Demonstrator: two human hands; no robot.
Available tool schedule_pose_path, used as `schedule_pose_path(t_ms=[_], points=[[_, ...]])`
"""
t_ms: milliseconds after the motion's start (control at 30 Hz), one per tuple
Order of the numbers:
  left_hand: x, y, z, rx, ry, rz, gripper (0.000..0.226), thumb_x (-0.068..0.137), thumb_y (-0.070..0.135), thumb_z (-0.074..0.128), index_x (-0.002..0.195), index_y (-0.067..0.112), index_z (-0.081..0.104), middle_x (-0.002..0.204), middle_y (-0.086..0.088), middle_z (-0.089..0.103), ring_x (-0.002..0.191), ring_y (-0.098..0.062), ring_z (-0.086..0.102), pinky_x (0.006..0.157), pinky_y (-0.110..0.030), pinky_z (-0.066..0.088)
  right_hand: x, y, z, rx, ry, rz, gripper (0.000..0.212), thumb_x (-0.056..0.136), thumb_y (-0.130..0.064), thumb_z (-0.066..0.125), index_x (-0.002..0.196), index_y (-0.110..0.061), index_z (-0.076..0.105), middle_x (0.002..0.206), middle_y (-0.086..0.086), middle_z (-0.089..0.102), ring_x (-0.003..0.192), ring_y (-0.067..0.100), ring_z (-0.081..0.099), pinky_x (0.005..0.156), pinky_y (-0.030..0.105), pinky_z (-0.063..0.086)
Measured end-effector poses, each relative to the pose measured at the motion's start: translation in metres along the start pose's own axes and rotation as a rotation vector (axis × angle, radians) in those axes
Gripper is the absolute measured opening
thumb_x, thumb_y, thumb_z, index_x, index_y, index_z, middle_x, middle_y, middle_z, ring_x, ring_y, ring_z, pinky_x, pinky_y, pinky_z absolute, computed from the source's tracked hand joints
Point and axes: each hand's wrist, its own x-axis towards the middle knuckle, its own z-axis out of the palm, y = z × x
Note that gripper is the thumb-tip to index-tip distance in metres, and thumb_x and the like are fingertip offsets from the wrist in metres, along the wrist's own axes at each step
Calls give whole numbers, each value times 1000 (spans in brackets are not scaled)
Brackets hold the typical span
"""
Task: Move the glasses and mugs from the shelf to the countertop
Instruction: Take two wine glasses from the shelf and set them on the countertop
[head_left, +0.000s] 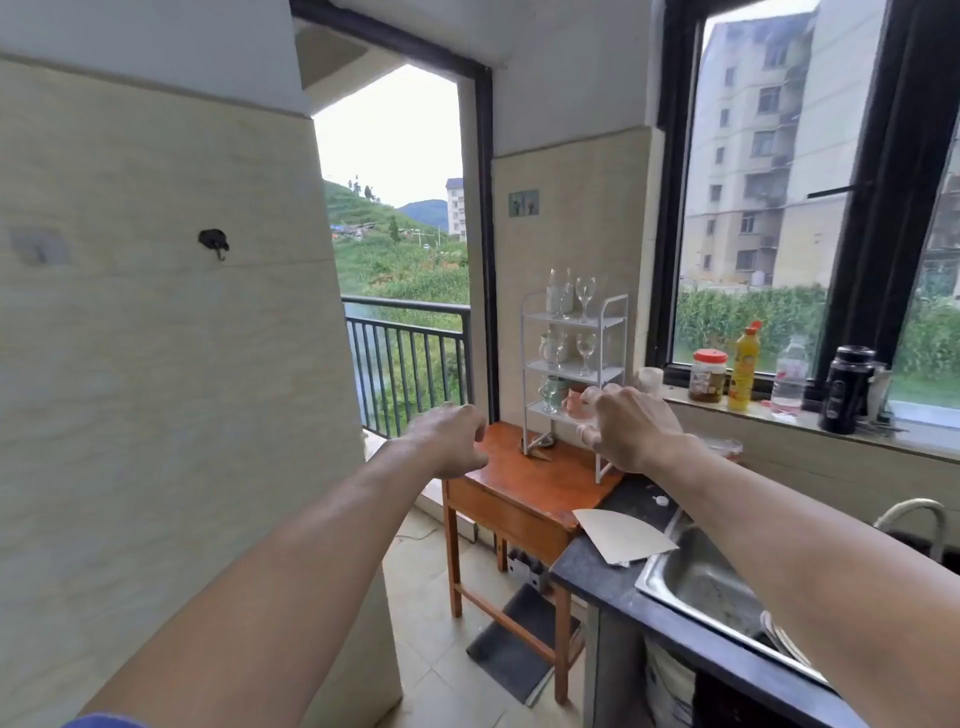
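Note:
A white three-tier shelf stands on a small wooden table. Its top tier holds wine glasses, the middle tier more wine glasses and a pale mug, the bottom tier a glass, a green mug and a pink mug. My right hand is stretched out in front of the bottom tier with fingers spread, holding nothing. My left hand hovers left of the shelf, fingers loosely curled and empty. The dark countertop runs along the right.
A steel sink is set into the countertop, with a sheet of paper beside it. A jar, yellow bottle, water bottle and black flask line the window sill. A balcony door with a railing opens behind the table.

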Motion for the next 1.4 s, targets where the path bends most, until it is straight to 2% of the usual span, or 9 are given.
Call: schedule_pose_path(t_ms=[333,433,600,700,867,967,1100,1267,1400], points=[[167,-27,33,-5,24,-18,31,84,37,62,110,20,62,90,2,57,85,-20,57,66,-30,41,159,70,70,21,17,12,41,93,-38,58,124,-11,54,114,10,64,94,26,65,72,35,50],[206,-42,47,-20,-9,-15,33,85,37,61,113,20,60,96,0,62,87,-20,59,67,-30,42,205,77,92,27,-2,-3,40,94,-38,56,124,-12,53,115,11,63,96,28,64,75,38,54],[276,-81,64,-37,-36,-17,34,86,36,61,115,20,60,98,2,60,87,-18,58,67,-29,47,276,77,139,12,-33,-7,36,93,-37,54,120,-14,55,111,10,62,95,30,63,73,39,47],[326,-104,73,-12,-53,2,31,85,37,60,111,20,59,100,-2,63,87,-21,62,72,-36,54,320,83,166,5,-15,3,40,92,-37,55,125,-15,52,114,10,63,96,29,63,70,36,43],[424,-144,81,-30,-16,93,29,85,37,61,109,20,61,97,1,62,86,-20,62,67,-32,52,398,99,199,-15,19,104,39,93,-39,56,125,-16,52,114,7,63,89,25,62,70,34,46],[482,-159,87,-50,-34,127,34,83,37,60,113,21,61,105,-4,65,92,-23,62,79,-36,54,439,109,212,-23,18,174,41,93,-40,55,125,-15,53,116,8,63,98,28,64,78,38,48],[552,-162,100,-81,-49,211,33,83,36,59,112,23,62,108,-5,66,96,-25,62,81,-36,53,478,134,229,-20,21,282,40,92,-40,55,125,-18,55,120,7,65,104,29,64,80,38,47],[628,-153,116,-237,-24,261,29,80,37,62,105,22,67,95,-1,68,88,-21,64,80,-38,55,515,165,245,37,56,403,52,91,-39,58,138,-19,48,122,9,67,98,26,67,81,39,56],[691,-145,127,-471,2,264,19,80,33,67,93,19,69,80,4,67,78,-16,65,74,-33,55,553,187,271,131,144,477,46,92,-31,60,132,-10,49,112,9,67,85,23,64,69,31,52]])
